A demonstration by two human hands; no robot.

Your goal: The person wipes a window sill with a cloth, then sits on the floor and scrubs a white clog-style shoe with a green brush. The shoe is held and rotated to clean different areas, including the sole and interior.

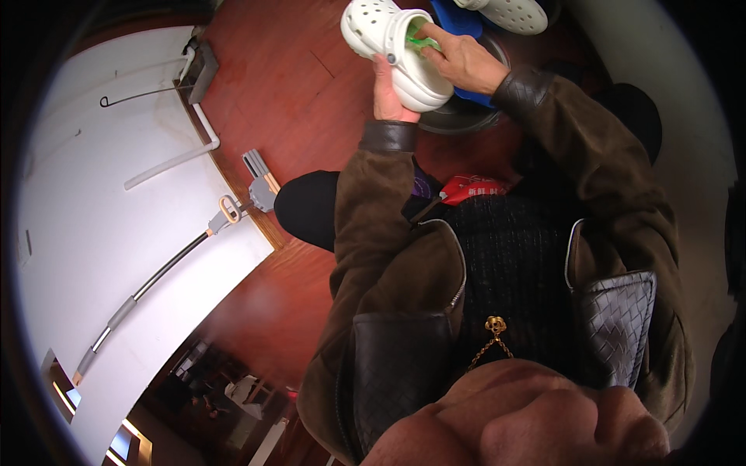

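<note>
My left hand (391, 96) grips a white perforated foam clog (408, 70) by its side, thumb up against the outer edge. The clog is tilted, its opening turned towards my right hand (471, 63). My right fingers reach into that opening and pinch a small bright green object (424, 42); my fingers and the clog hide much of it, so its kind is unclear. Below the clog is a dark round basin (460, 123). A blue object (457, 20) shows behind my right hand, over the basin. A second white clog (516, 13) lies beyond it at the top edge.
A squeeze mop (175, 259) leans against the white wall (145, 145) on the left, its grey head (262, 192) near my knee. White pipes (204, 128) run along that wall. A red printed bag (472, 187) lies by my lap. Reddish-brown flooring (297, 93) spreads around.
</note>
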